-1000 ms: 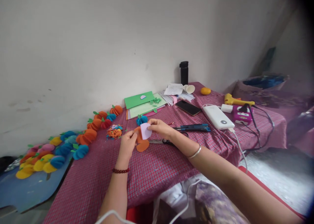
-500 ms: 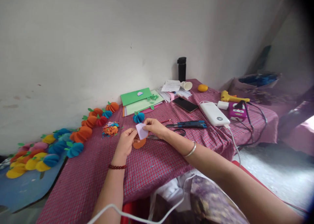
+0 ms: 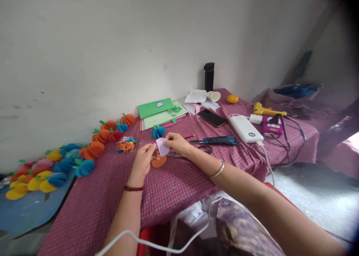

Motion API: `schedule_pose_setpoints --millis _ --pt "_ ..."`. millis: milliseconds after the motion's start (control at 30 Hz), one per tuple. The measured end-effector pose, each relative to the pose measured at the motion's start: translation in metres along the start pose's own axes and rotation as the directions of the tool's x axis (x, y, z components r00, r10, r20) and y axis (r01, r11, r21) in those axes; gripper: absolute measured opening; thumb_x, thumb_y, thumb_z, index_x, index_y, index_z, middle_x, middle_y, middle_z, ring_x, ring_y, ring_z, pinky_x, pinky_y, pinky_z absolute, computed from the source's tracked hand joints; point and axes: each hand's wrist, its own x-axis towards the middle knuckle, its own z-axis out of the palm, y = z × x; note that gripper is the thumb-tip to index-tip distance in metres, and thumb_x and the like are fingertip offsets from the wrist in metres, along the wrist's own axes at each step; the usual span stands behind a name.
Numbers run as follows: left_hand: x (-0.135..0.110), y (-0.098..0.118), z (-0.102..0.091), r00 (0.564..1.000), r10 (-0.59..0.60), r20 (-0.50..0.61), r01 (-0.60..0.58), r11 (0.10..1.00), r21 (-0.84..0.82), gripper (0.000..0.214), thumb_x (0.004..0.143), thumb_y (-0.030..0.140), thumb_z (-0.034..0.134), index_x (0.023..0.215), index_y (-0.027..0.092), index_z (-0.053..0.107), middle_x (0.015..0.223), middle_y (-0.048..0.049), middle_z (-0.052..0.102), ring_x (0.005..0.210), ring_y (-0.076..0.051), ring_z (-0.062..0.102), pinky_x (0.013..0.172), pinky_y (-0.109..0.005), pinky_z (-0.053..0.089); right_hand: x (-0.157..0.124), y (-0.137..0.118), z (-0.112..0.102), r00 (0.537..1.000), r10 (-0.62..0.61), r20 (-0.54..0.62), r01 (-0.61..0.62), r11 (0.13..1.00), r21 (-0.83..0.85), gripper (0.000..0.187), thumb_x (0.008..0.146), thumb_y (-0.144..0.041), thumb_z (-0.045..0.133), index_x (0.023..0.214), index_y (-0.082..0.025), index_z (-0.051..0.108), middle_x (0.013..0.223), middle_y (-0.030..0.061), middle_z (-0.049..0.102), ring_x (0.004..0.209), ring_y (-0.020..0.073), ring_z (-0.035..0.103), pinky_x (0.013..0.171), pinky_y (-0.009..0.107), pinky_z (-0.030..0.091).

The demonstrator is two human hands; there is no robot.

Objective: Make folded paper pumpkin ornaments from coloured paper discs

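Between my two hands is a small piece of lilac paper (image 3: pixel 163 147), raised just above the tablecloth. My left hand (image 3: pixel 146 158) pinches its left edge, and my right hand (image 3: pixel 177 143) grips its right side from above. Below the paper lies an orange paper disc (image 3: pixel 159 162), partly covered by my fingers. Scissors (image 3: pixel 206 150) rest beside my right hand, mostly hidden under the wrist. A blue paper pumpkin (image 3: pixel 158 131) with a green leaf sits just beyond the hands.
Paper pumpkins (image 3: pixel 92 151) in several colours line the left side, near a heap of paper scraps (image 3: pixel 126 144). Green sheets (image 3: pixel 155 108) lie at the back. Rightward are cutters (image 3: pixel 220 140), a phone (image 3: pixel 212 117), a power bank (image 3: pixel 246 129), a glue gun (image 3: pixel 267 111) and a black bottle (image 3: pixel 209 77).
The lilac paper has turned slightly in my fingers and now shows a curved outline. Both hands keep their hold in nearly the same place, and the view has shifted a little.
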Motion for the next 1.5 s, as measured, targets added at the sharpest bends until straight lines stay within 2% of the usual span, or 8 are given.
schedule_pose_setpoints --millis 367,833,1033,1167,1300,1400,1500 --pt "0.002 -0.004 -0.001 1.000 0.019 0.008 -0.020 0.998 0.066 0.033 0.060 0.041 0.079 0.064 0.013 0.062 0.055 -0.0005 0.061 0.049 -0.009 0.056 0.045 -0.017 0.045 0.002 -0.001 0.001 1.000 0.013 -0.022 -0.013 1.000 -0.022 0.007 0.060 -0.016 0.058 0.062 -0.017 0.051 0.057 -0.0061 0.048 0.053 0.0086 0.043 0.051 0.020 0.034" --pt "0.004 -0.010 -0.004 0.988 0.153 -0.012 -0.148 0.969 0.197 0.022 0.068 0.034 0.073 0.062 0.015 0.062 0.053 -0.0015 0.063 0.049 -0.012 0.058 0.048 -0.020 0.045 -0.001 -0.003 0.002 0.993 -0.119 -0.021 0.116 0.986 -0.118 0.006 0.059 -0.016 0.053 0.063 -0.019 0.049 0.057 -0.0064 0.046 0.053 0.0086 0.040 0.050 0.020 0.030" --pt "0.002 -0.008 -0.002 0.984 0.177 0.002 -0.172 0.954 0.246 0.019 0.071 0.030 0.068 0.061 0.016 0.060 0.052 -0.0001 0.061 0.049 -0.011 0.056 0.050 -0.020 0.042 -0.002 -0.006 0.002 0.992 -0.126 -0.028 0.120 0.980 -0.158 0.005 0.060 -0.014 0.054 0.062 -0.018 0.050 0.058 -0.0056 0.048 0.055 0.0092 0.042 0.051 0.021 0.031" --pt "0.001 -0.005 -0.001 0.998 0.056 -0.002 -0.055 0.996 0.074 0.023 0.064 0.031 0.071 0.056 0.016 0.055 0.049 0.0015 0.057 0.047 -0.009 0.052 0.048 -0.019 0.039 -0.002 -0.004 0.004 0.999 -0.050 0.012 0.050 0.998 -0.033 0.008 0.061 -0.015 0.057 0.066 -0.018 0.051 0.059 -0.0059 0.049 0.055 0.0089 0.045 0.050 0.020 0.034" --pt "0.004 -0.004 -0.004 0.990 -0.113 0.084 0.126 0.977 -0.174 0.030 0.059 0.029 0.074 0.055 0.018 0.047 0.049 0.0029 0.056 0.045 -0.009 0.050 0.044 -0.019 0.036 -0.005 -0.008 0.004 0.996 0.046 0.070 -0.058 0.980 0.188 0.026 0.064 -0.019 0.065 0.088 -0.019 0.055 0.066 -0.0057 0.055 0.055 0.0088 0.050 0.051 0.019 0.040" --pt "0.006 -0.005 -0.008 0.984 -0.140 0.108 0.164 0.952 -0.259 0.029 0.058 0.026 0.075 0.056 0.018 0.047 0.052 0.0029 0.056 0.047 -0.009 0.050 0.041 -0.019 0.036 -0.008 -0.012 0.002 0.976 0.133 0.171 -0.178 0.944 0.278 0.034 0.069 -0.031 0.071 0.096 -0.019 0.054 0.068 -0.0034 0.059 0.054 0.0102 0.055 0.051 0.021 0.045" --pt "0.007 -0.006 -0.009 0.987 -0.136 0.088 0.156 0.947 -0.280 0.026 0.056 0.024 0.076 0.059 0.017 0.051 0.054 0.0027 0.057 0.048 -0.009 0.050 0.040 -0.018 0.036 -0.010 -0.014 -0.001 0.943 0.165 0.289 -0.245 0.932 0.268 0.035 0.074 -0.048 0.069 0.085 -0.017 0.056 0.061 -0.0020 0.060 0.050 0.0094 0.056 0.050 0.020 0.046"
